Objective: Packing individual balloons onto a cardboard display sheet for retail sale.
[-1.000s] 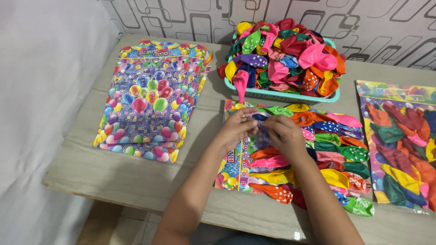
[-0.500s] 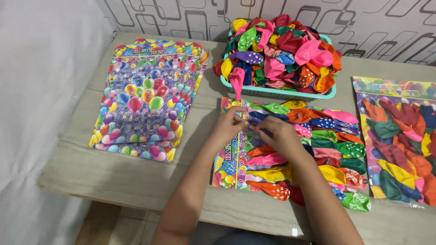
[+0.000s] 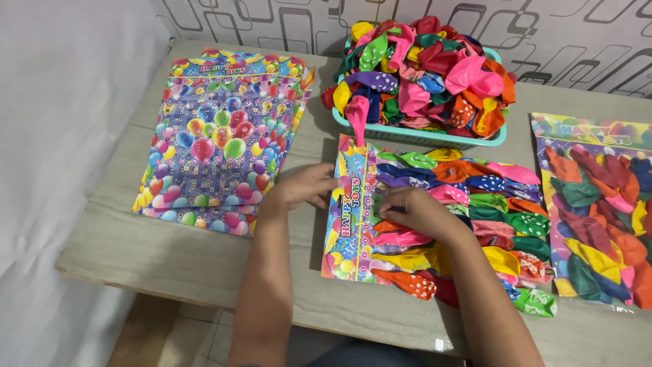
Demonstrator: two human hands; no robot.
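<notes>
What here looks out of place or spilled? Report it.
One pink balloon droops over the front rim of the overfull teal basket, onto the card packet under both hands. At that packet's lower right, loose balloons spill past its edge onto the table. Nothing looks damaged.

A pale wood-grain table (image 3: 204, 258) carries everything. At its far edge stands a teal basket (image 3: 421, 138) heaped with uninflated balloons. Just in front of the basket lies a printed header card (image 3: 350, 217) with a spread of loose balloons (image 3: 489, 217) to its right. Left of the basket lies a stack of colourful printed bags (image 3: 224, 143). Right of the basket lies a sealed clear bag of balloons (image 3: 598, 211).
</notes>
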